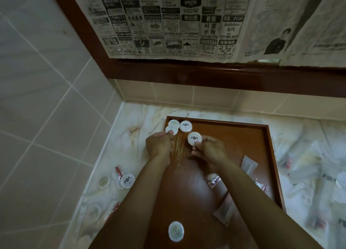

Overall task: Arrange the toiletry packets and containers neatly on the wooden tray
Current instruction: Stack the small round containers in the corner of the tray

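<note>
Marble counter (131, 136) in a tiled corner, with your wooden tray (262, 155) sitting on it. Near edge of the tray has one round container (176, 231). Further in, your right hand (209, 151) pinches a white round tin (194, 138), and your left hand (159, 145) fingers grip another tin (171, 130) at the far left corner, beside two more.

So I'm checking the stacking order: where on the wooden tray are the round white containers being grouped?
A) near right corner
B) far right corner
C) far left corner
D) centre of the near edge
C: the round white containers cluster in the far left corner of the wooden tray, where both hands work.
</note>
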